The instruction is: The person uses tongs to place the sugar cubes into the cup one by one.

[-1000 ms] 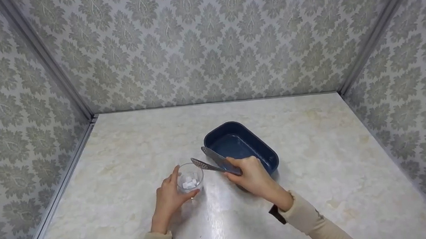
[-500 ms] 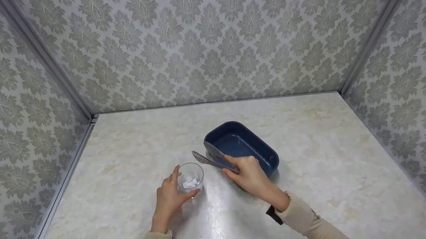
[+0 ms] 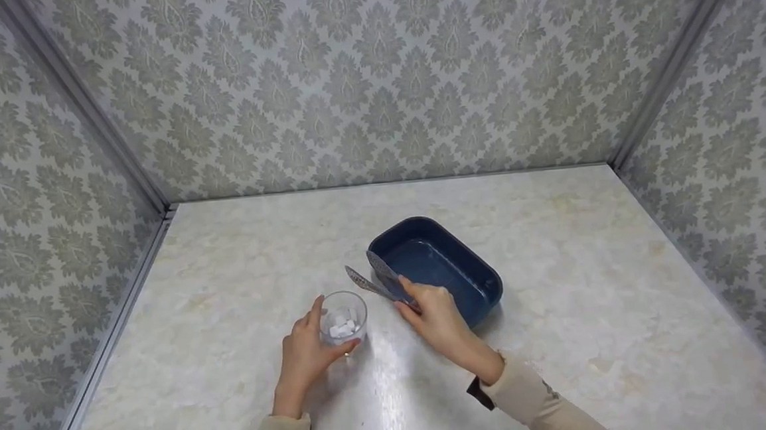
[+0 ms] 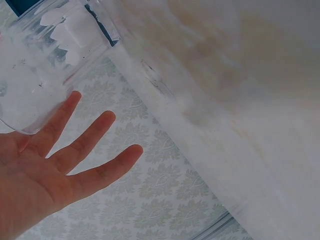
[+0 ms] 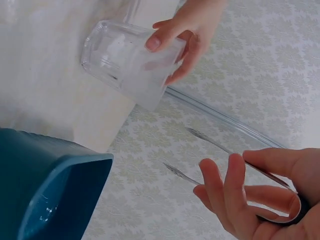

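Observation:
A clear plastic-looking cup stands on the table, with several small white chunks at its bottom. My left hand holds its side between thumb and forefinger. In the left wrist view the other fingers spread out beneath the cup. Metal tongs with patterned tips are gripped in my right hand. Their two tips stand apart with nothing between them, right of the cup and overlapping the blue container's near-left rim in the head view. In the right wrist view the tongs point toward the cup.
A deep blue rectangular container sits just behind and right of the cup, set at an angle, with nothing visible in it. Patterned wall panels enclose the pale table at the back and both sides.
My right hand has shifted a little left, and the tongs' tips have moved away from the cup's rim, toward the back. The left hand and cup have hardly moved.

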Demonstrator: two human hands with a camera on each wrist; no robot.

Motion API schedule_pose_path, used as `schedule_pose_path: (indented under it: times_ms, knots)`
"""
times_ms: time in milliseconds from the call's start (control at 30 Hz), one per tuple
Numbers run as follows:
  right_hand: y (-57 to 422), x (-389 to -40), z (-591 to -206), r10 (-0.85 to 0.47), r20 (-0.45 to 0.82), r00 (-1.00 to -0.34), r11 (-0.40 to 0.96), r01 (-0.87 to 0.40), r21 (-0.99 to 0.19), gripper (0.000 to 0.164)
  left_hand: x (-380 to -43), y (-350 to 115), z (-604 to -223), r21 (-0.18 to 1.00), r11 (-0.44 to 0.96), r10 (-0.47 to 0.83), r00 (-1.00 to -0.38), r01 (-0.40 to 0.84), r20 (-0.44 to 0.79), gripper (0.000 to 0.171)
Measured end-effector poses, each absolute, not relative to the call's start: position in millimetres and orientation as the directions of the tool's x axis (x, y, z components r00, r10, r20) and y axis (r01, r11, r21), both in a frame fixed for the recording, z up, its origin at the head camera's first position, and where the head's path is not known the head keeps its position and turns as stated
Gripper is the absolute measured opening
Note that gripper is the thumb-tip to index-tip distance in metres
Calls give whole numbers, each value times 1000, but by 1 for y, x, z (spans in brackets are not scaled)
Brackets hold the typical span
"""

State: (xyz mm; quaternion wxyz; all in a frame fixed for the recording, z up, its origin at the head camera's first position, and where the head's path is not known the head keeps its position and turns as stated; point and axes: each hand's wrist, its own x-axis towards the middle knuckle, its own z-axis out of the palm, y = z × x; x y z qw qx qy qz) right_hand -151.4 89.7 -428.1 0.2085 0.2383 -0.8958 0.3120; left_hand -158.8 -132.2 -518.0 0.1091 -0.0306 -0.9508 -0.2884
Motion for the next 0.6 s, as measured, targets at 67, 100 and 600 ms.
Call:
schedule_pose_path:
  times_ms: [67,100,600]
  knots:
    - [89,-151,-431,-286,530,-799,706,-549,-447,37,-158,-132,-518,546,828,-3,-973,127,231,98]
    - [88,-151,-432,-280,530,-800,715,-542,-442,38,-158,-132,-519,548,826,-2,-972,130,233,98]
    - [84,-159,-454,-257,490,-833,771,-482,-416,34,-158,-132,-520,547,825,-2,-967,142,254,97]
